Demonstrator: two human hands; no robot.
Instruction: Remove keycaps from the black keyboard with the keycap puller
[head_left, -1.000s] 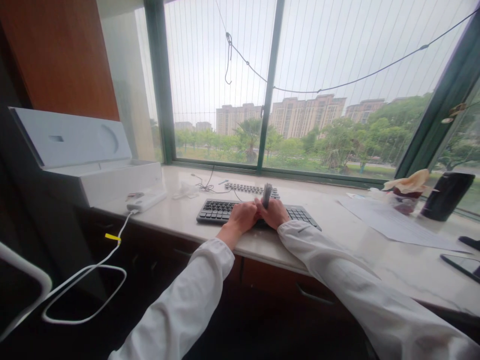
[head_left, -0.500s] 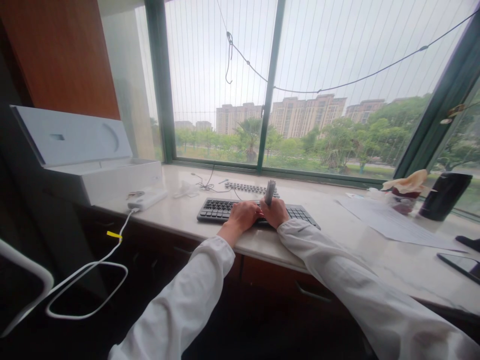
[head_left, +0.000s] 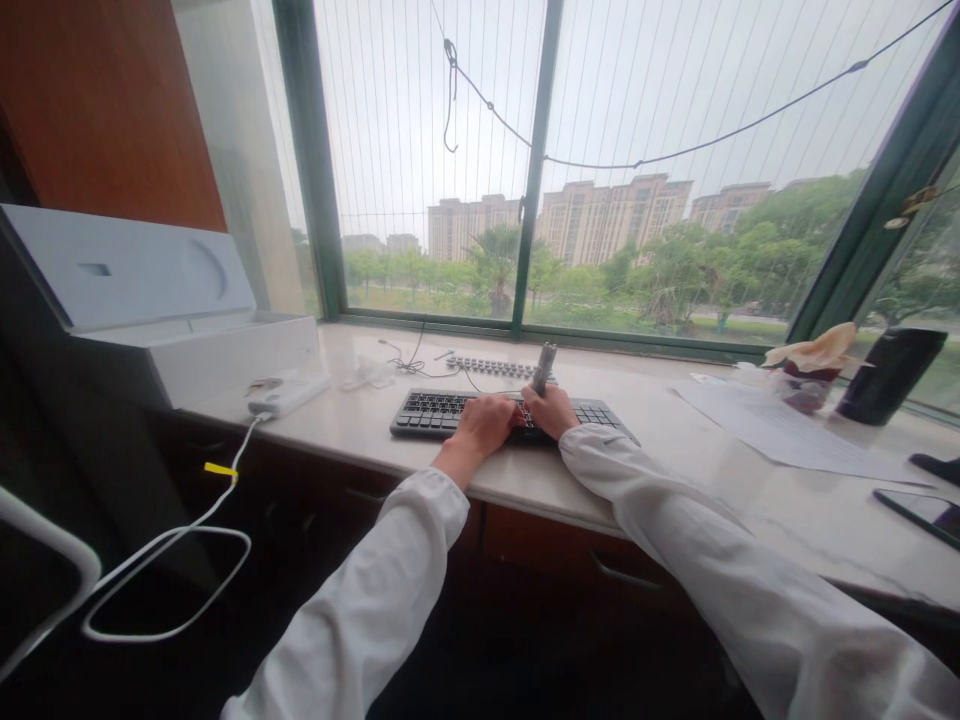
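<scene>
Keyboard (head_left: 424, 418) lies near the counter's (head_left: 352, 420) front edge, below the window, with both hands over its middle. The right hand (head_left: 553, 412) grips an upright grey stick-like tool (head_left: 545, 366); the left hand (head_left: 484, 424) rests on the keys with bent fingers, and whether it pinches anything cannot be told. Loose keycaps (head_left: 487, 367) stand in rows at the far side, so many seem already off, while solid caps look left along the near left edge; the hands hide the middle
</scene>
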